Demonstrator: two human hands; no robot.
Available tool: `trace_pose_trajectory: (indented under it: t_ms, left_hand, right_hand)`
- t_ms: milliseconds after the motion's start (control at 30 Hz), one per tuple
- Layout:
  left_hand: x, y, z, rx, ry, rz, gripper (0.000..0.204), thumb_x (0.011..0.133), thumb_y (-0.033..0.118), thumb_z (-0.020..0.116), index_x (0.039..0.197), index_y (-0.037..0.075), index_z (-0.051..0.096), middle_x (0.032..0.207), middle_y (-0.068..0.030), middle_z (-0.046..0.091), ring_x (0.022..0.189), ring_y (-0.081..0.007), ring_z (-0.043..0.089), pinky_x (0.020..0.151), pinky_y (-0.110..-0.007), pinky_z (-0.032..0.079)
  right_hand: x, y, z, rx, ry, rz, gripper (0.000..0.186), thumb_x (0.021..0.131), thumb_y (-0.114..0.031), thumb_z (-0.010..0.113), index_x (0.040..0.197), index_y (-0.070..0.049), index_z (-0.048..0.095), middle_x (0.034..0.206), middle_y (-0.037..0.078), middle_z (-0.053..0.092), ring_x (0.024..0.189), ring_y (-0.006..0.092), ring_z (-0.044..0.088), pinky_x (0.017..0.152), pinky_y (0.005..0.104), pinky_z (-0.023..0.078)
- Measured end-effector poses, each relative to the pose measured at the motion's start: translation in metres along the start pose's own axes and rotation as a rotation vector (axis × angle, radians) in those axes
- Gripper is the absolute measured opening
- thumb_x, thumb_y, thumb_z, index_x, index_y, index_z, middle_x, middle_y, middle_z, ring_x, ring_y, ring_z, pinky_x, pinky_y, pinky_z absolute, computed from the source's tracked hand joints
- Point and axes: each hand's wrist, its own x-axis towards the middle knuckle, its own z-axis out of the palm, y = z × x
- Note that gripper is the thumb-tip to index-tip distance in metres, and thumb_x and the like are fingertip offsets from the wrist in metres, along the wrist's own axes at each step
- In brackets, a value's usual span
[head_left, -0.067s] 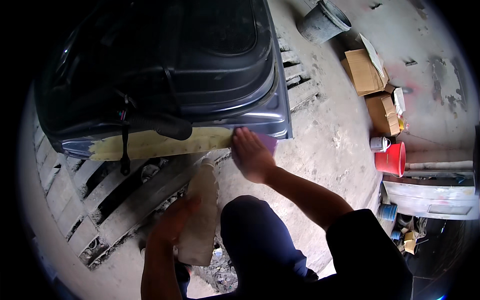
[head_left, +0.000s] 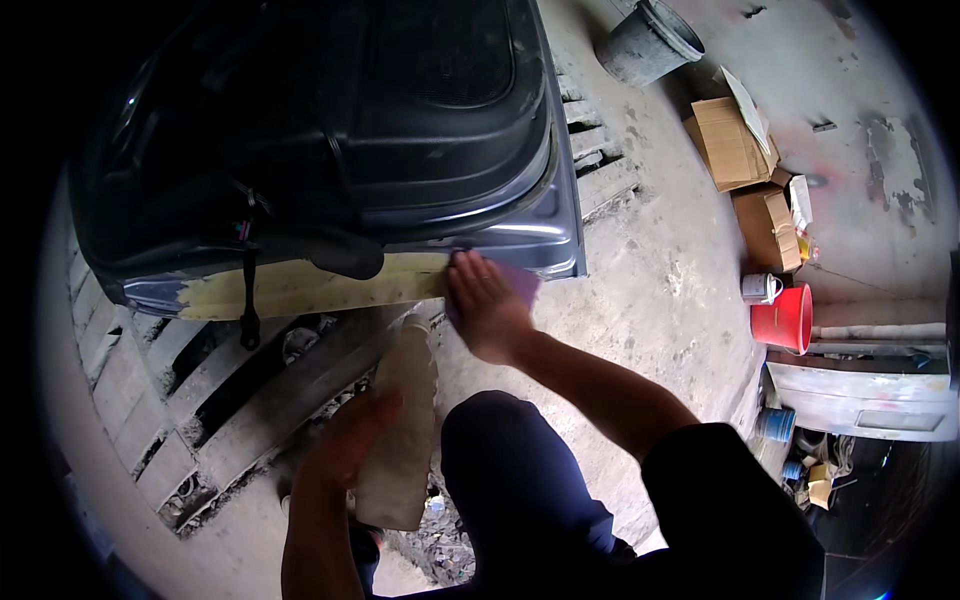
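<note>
The right hand [head_left: 487,310] lies flat, fingers [head_left: 468,275] together, pressing a purple sanding sheet [head_left: 522,283] against the lower edge of the dark car panel [head_left: 330,140]. The yellowish filler strip [head_left: 310,285] runs long and level leftward from those fingers, so it lies straight to the hand's left along the panel edge. The left hand [head_left: 350,440] sits lower and well apart from the strip, fingers wrapped around a pale plastic bottle [head_left: 400,430] held upright over the wooden pallet [head_left: 170,400]
</note>
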Motion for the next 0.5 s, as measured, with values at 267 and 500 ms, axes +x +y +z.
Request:
trace_pose_trajectory:
  t_ms: [267, 500]
  left_hand:
    - [0.005, 0.006, -0.011, 0.018, -0.008, -0.049, 0.038, 0.095, 0.037, 0.062, 0.114, 0.003, 0.064, 0.093, -0.0018, 0.066, 0.084, -0.0113, 0.062, 0.075, -0.029, 0.051]
    - [0.014, 0.009, -0.014, 0.079, 0.002, -0.092, 0.039, 0.094, 0.033, 0.065, 0.119, 0.002, 0.063, 0.098, -0.0003, 0.064, 0.087, -0.0084, 0.058, 0.079, -0.028, 0.048]
  right_hand:
    - [-0.023, 0.032, -0.027, -0.080, -0.028, -0.122, 0.052, 0.090, -0.022, 0.059, 0.132, 0.006, 0.051, 0.145, 0.028, 0.042, 0.138, 0.0414, 0.040, 0.115, 0.0511, 0.028]
    - [0.036, -0.010, -0.002, 0.117, -0.059, -0.155, 0.053, 0.098, -0.030, 0.049, 0.138, 0.005, 0.046, 0.149, 0.028, 0.037, 0.140, 0.0405, 0.037, 0.117, 0.0488, 0.026]
